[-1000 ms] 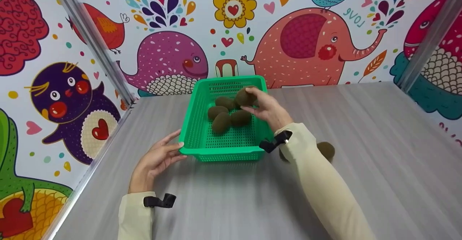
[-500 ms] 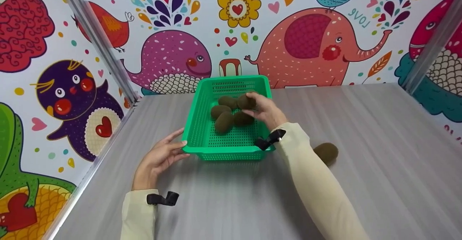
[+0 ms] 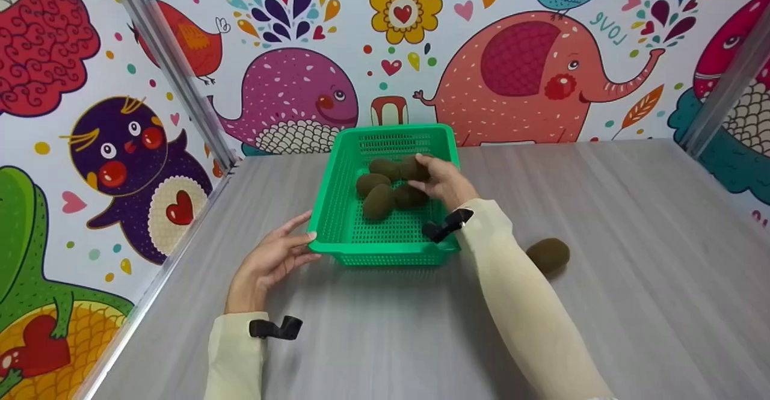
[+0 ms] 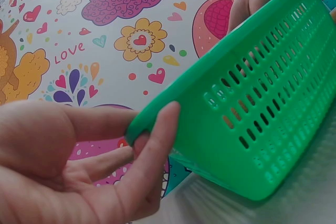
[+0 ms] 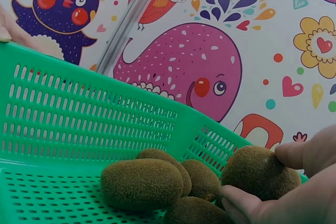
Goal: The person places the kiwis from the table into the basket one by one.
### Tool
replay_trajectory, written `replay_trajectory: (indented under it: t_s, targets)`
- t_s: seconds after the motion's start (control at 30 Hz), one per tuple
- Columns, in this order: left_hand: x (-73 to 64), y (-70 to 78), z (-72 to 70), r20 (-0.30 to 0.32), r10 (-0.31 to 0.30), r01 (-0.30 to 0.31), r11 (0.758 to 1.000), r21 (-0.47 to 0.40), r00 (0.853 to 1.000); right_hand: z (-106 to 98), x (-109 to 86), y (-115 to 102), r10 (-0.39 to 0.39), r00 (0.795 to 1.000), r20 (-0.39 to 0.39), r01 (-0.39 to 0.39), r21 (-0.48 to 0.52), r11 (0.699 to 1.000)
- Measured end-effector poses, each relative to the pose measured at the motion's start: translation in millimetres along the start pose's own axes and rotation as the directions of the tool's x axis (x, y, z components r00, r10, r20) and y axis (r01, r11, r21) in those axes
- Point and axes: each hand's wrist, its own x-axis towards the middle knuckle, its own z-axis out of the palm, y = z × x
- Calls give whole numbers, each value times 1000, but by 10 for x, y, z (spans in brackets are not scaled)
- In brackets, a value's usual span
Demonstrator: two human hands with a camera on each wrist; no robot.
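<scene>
A green plastic basket [image 3: 385,248] with slotted sides stands on the table, several brown fuzzy kiwis inside it. My left hand [image 3: 274,261] pinches the basket's near left corner; in the left wrist view its thumb and fingers [image 4: 160,135] sit on either side of the rim. Inside the basket, toward the right, my right hand [image 3: 448,183] grips one kiwi [image 5: 257,172] between thumb and fingers. That kiwi is beside the others, such as the large kiwi [image 5: 142,184] in the right wrist view. Outside, right of the basket, lies another kiwi [image 3: 550,255], partly behind the right sleeve.
The grey table [image 3: 361,328] runs up to a wall [image 3: 397,87] printed with cartoon animals. Metal posts [image 3: 171,63] mark the corners at left and right. Black wrist cameras [image 3: 277,328] sit on both cuffs.
My right hand has lowered its kiwi among the others in the basket. The left hand keeps its hold on the corner. The whole head view has shifted slightly.
</scene>
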Motion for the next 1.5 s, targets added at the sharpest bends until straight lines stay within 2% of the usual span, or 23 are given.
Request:
replay_trajectory:
  t_s: [0.23, 0.53, 0.8, 1.13, 1.5]
  targets:
    - [14, 2, 6, 1, -4, 4, 1000, 3, 1000, -28, -67, -38, 21, 999, -30, -22, -6, 1000]
    - [-1, 13, -6, -4, -8, 8, 1000, 0, 1000, -46, -247, -103, 20, 1000, -10, -20, -34, 999]
    - [-2, 7, -5, -2, -2, 2, 1000, 2, 1000, -148, -475, -183, -30, 998, 60, 33, -65, 997]
    - [-1, 0, -23, 20, 2, -3, 1000, 15, 1000, -295, -714, -214, -89, 984, 154, 111, -142, 984]
    - [-2, 11, -26, 23, -2, 1, 1000, 14, 1000, -481, -954, -194, -152, 967, 206, 208, -286, 935]
